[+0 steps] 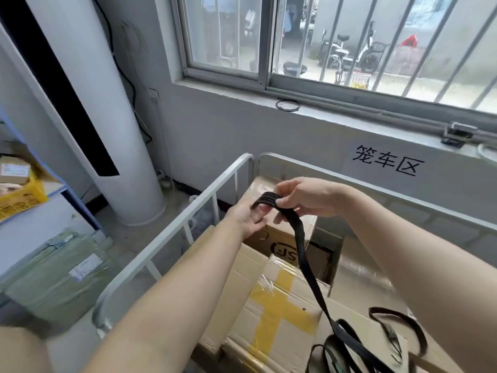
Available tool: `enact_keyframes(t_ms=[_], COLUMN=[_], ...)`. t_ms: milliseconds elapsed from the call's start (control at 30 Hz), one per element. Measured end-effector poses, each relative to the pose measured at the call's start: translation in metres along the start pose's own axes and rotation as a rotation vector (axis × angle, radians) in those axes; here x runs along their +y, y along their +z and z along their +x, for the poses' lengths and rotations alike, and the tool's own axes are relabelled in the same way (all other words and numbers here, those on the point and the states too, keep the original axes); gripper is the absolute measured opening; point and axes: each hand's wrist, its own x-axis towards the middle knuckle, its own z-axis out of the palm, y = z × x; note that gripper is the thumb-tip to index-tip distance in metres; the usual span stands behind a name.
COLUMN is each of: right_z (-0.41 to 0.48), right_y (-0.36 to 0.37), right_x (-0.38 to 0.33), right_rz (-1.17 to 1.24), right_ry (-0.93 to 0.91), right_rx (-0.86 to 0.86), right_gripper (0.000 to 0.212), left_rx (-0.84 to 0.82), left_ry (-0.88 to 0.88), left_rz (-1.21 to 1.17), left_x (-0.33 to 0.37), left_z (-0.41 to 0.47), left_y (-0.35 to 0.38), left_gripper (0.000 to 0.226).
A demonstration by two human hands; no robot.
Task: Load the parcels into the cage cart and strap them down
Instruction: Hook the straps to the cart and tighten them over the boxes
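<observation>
While left hand [247, 217], right hand [305, 197] pinch flat ribbed black strap [300, 234], slack coils on cardboard parcels [279, 305].

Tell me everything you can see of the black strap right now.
The black strap is a flat, ribbed band, elastic-looking. Its upper end is held by the left hand and right hand above the cartons in the cage cart. From there it hangs slack down to the right and lies in loose loops on one of them.
</observation>
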Motion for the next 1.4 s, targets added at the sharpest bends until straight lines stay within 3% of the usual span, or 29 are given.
enact_keyframes(t_ms=[100, 233, 300, 533, 700, 867, 1100, 1400], right_z=[0.029, 0.081, 0.108, 0.207, 0.264, 0.302, 0.346, 0.415], right_y=[-0.009, -0.015, -0.016, -0.023, -0.027, -0.041, -0.062, -0.068], right_x=[0.011, 0.027, 0.028, 0.014, 0.025, 0.046, 0.070, 0.107], right_rz=[-0.099, -0.116, -0.028, 0.528, 0.650, 0.605, 0.516, 0.443], right_ry=[0.133, 0.195, 0.201, 0.316, 0.408, 0.338, 0.399, 0.330], right_rx=[0.031, 0.352, 0.411, 0.360, 0.498, 0.599, 0.610, 0.670], right_gripper=[0.012, 0.020, 0.030, 0.042, 0.026, 0.015, 0.017, 0.023], left_rx=[0.070, 0.041, 0.005, -0.093, -0.092, -0.063, 0.098, 0.236], left_ry=[0.029, 0.088, 0.135, 0.148, 0.106, 0.054, 0.052, 0.052], left_rz=[0.020, 0.106, 0.180, 0.444, 0.629, 0.797, 0.501, 0.365], left_x=[0.014, 0.032, 0.040, 0.060, 0.073, 0.080, 0.088, 0.079], left_z=[0.029, 0.048, 0.054, 0.082, 0.124, 0.181, 0.243, 0.300], left_y=[-0.006, -0.008, -0.010, -0.031, -0.058, -0.072, -0.064, -0.065], left_gripper=[0.017, 0.021, 0.022, 0.028, 0.026, 0.030, 0.024, 0.025])
